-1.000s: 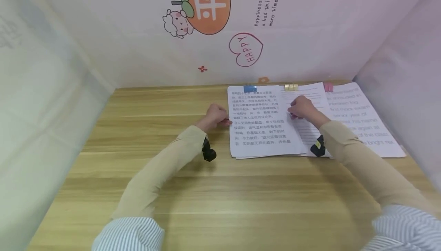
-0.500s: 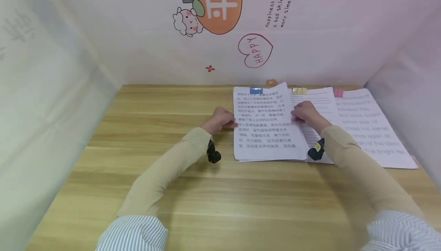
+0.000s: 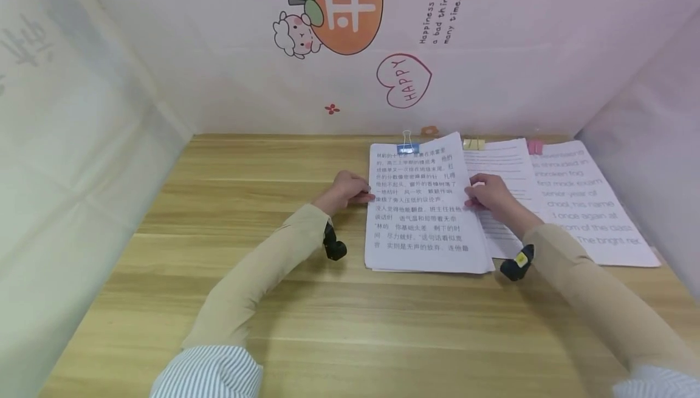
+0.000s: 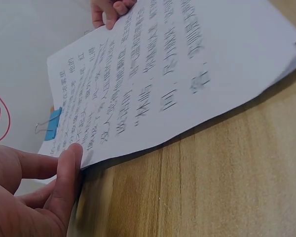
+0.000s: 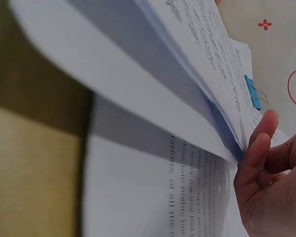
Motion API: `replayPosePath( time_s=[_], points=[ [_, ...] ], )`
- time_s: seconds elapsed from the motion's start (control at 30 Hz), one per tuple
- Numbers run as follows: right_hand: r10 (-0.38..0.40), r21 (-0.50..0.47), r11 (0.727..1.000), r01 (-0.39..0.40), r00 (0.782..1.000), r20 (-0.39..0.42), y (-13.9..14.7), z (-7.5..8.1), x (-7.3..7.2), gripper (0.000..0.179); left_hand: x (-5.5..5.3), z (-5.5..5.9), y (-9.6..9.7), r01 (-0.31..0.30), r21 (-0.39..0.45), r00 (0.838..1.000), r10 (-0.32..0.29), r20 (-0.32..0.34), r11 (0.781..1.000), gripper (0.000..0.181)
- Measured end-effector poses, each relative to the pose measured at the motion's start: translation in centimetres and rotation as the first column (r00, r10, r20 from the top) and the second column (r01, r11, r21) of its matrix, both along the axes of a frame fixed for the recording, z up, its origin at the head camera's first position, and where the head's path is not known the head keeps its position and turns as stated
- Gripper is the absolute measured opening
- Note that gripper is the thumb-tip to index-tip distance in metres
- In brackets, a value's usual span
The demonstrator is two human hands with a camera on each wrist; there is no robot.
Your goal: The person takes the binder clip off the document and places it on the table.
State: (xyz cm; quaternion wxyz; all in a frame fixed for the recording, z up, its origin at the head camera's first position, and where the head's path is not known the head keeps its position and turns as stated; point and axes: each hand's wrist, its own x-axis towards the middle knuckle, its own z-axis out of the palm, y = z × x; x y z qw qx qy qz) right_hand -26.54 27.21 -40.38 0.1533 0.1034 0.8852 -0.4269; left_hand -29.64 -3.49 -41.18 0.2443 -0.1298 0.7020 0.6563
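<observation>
A stack of white sheets printed with Chinese text (image 3: pixel 418 216) is held at its top by a blue binder clip (image 3: pixel 408 149). My left hand (image 3: pixel 351 189) pinches the stack's left edge between thumb and fingers. On the opposite edge, my right hand (image 3: pixel 490 197) pinches the sheets. In the right wrist view the lower sheets (image 5: pixel 113 84) bow apart and hang over another printed page (image 5: pixel 133 182). Part of the stack is raised off the wooden table (image 4: pixel 197 187), leaving a shadow under its edge in the left wrist view.
To the right lies a lined stack with a yellow clip (image 3: pixel 473 144), partly covered by the held stack. Beyond it is a large-print English stack (image 3: pixel 590 203) with a pink clip (image 3: pixel 535 147). Fabric walls (image 3: pixel 246 94) bound the table at back and sides.
The held stack has come up and towards me, and its blue clip's wire handle now shows. My right hand has moved down with it. The head view has shifted a little.
</observation>
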Motion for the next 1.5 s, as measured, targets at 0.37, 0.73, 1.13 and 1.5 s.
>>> replayPosePath(
  time_s=[0.37, 0.73, 1.13, 1.5],
  points=[
    [0.026, -0.128, 0.992, -0.020, 0.999, 0.039, -0.3, 0.0, 4.1, 0.042, 0.4, -0.2, -0.4, -0.079, -0.008, 0.996, 0.079, -0.034, 0.997, 0.035],
    [0.027, -0.194, 0.981, -0.018, 0.999, 0.041, 0.0, -0.3, 6.6, 0.042, 0.5, -0.4, -0.2, -0.122, 0.021, 0.992, 0.123, -0.033, 0.992, 0.035],
    [0.040, -0.273, 0.961, -0.035, 0.999, 0.015, 0.5, -0.8, 7.7, 0.039, 0.5, -0.6, 0.7, -0.210, 0.008, 0.973, 0.210, -0.100, 0.978, 0.036],
    [0.048, -0.293, 0.955, -0.040, 0.999, 0.018, 0.4, -0.9, 8.4, 0.038, 0.8, -0.6, 1.1, -0.190, 0.040, 0.980, 0.192, -0.059, 0.981, 0.050]
  ],
)
